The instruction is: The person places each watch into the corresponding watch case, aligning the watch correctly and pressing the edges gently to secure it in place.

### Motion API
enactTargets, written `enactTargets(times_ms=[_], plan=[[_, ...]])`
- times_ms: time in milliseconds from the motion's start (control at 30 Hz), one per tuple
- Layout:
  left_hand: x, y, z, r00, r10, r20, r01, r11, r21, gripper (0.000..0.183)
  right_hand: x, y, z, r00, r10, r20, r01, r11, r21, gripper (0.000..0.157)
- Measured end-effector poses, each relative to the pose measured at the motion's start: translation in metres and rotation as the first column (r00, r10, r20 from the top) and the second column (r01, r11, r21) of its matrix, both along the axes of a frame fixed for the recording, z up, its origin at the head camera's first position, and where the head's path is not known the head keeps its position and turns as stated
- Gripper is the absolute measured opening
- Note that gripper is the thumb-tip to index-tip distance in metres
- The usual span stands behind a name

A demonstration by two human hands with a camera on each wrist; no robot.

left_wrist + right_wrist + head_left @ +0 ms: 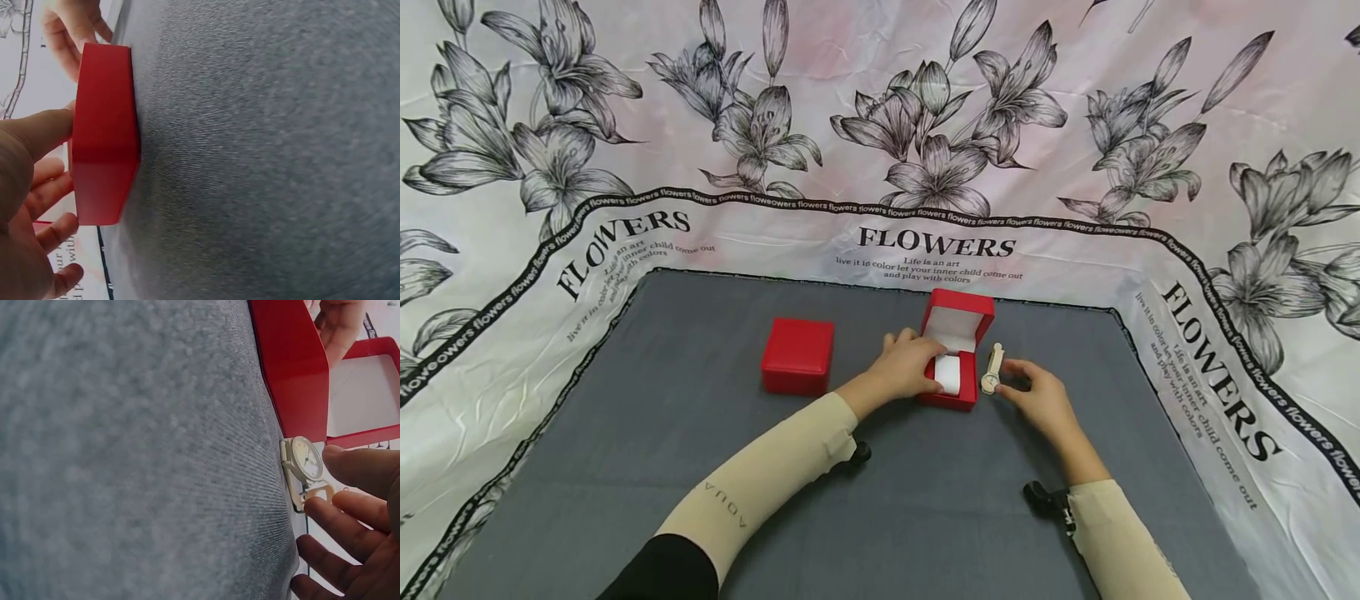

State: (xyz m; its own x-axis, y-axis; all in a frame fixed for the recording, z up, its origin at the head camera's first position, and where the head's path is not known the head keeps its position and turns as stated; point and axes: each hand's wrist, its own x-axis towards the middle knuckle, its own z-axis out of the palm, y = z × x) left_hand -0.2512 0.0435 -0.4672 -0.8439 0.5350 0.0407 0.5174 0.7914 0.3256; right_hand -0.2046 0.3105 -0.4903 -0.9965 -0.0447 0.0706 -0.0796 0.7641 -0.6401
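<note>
A red box stands with its lid raised, showing a pale lining and a white watch cushion inside. My left hand reaches into it from the left, thumb and forefinger pinching the cushion near its two ends. In the left wrist view the red box wall hides the fingertips. Just right of the box, a cream-strapped wristwatch with a round face lies on the cloth. Around its right side is my right hand, fingers loosely bent, thumb tip close to the watch face and forefinger near the strap.
A second red box, closed, sits to the left on the grey cloth. The raised lid stands at the open box's far side. Behind, a white flower-printed sheet borders the grey area.
</note>
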Motion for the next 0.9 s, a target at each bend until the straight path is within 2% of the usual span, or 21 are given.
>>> enactTargets(times_ms=[200, 500, 667, 900], plan=[[-0.003, 0.005, 0.002, 1.000, -0.011, 0.000, 0.011, 0.997, -0.071, 0.065, -0.003, -0.002, 0.001, 0.999, 0.001, 0.034, -0.002, 1.000, 0.013, 0.054], [-0.003, 0.009, 0.001, 1.000, -0.016, -0.003, 0.016, 0.992, -0.126, 0.067, -0.009, -0.005, -0.003, 0.997, -0.017, 0.072, 0.014, 0.999, 0.046, 0.050], [-0.004, 0.009, -0.001, 1.000, -0.024, -0.009, 0.023, 0.993, -0.112, 0.068, -0.010, -0.007, -0.004, 0.998, -0.021, 0.062, 0.017, 0.998, 0.058, 0.044], [-0.008, 0.009, -0.003, 0.997, -0.050, -0.054, 0.045, 0.995, -0.090, 0.068, -0.013, -0.007, -0.002, 0.998, -0.034, 0.045, 0.031, 0.997, 0.068, 0.037]])
